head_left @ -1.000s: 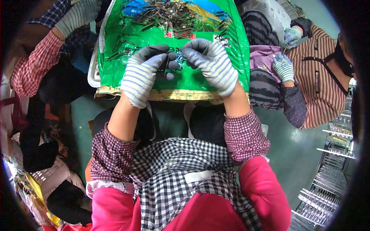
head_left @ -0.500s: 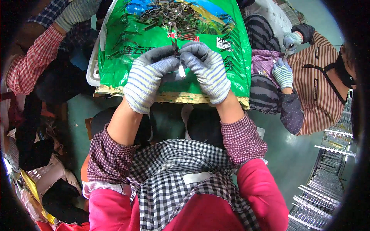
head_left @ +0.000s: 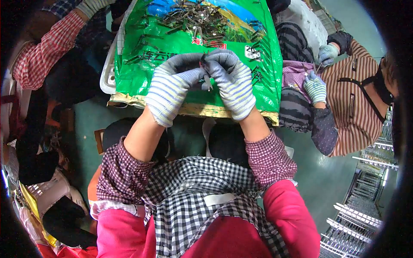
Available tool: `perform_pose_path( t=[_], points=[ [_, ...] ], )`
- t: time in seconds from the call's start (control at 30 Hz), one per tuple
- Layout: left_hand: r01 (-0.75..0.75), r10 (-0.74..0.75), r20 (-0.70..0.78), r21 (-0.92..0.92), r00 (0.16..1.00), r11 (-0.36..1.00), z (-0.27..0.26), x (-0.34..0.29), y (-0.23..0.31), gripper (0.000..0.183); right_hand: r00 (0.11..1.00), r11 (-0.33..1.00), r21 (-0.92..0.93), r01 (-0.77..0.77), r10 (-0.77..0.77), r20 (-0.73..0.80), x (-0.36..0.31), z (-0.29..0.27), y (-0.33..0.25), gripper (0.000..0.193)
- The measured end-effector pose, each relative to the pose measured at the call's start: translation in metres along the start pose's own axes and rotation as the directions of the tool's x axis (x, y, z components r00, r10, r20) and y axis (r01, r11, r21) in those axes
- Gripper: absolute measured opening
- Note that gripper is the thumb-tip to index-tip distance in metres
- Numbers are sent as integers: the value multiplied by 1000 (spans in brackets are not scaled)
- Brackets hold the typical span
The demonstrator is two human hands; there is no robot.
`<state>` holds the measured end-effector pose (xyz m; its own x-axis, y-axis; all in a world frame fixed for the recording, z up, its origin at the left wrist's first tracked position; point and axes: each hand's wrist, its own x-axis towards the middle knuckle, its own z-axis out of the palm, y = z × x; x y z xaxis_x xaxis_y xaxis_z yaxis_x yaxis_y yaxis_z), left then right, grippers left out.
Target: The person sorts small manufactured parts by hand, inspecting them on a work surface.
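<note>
My left hand (head_left: 168, 91) and my right hand (head_left: 234, 86), both in striped knit gloves with grey palms, meet above the near part of a green printed sack (head_left: 180, 81). Pinched between their fingertips is a small shiny metal piece (head_left: 208, 82), its flat bright end pointing down toward me. A dark narrow part sticks up between the fingers. Glove fingers hide most of it, so its exact kind cannot be made out. A heap of small metal parts (head_left: 200, 19) lies at the sack's far end, with rows of similar dark slim pieces (head_left: 257, 75) along both sides.
A white plastic tray (head_left: 107, 75) shows under the sack's left edge. At right a co-worker in a striped top (head_left: 348, 96) handles small items over the lap. Another person's checked sleeve (head_left: 49, 51) is at upper left. White racks (head_left: 357, 215) stand at lower right.
The metal piece has turned between my fingertips, its bright end now showing at a different angle. Both hands have shifted slightly, and the whole view has moved a little.
</note>
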<state>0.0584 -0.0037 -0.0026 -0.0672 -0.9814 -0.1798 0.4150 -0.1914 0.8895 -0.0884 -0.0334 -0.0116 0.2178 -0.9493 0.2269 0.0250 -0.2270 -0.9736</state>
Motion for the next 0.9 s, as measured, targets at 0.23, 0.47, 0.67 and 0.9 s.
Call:
perform_pose_path(
  t=[0.23,0.47,0.67,0.9],
  points=[
    [16,-8,150,-53,989,998,-12,9,-15,35,912,711,-593,378,-395,107,-3,1,7,12],
    [165,-134,141,-241,981,956,-6,2,-17,29,956,851,-465,244,-293,-34,-10,1,24,14],
    [113,-100,102,-134,990,985,-9,0,-16,32,975,896,-411,171,-215,-64,-12,7,15,19],
    [-56,52,60,67,997,996,-3,-3,-12,37,980,877,-444,182,-201,5,-9,2,4,20]
  ],
)
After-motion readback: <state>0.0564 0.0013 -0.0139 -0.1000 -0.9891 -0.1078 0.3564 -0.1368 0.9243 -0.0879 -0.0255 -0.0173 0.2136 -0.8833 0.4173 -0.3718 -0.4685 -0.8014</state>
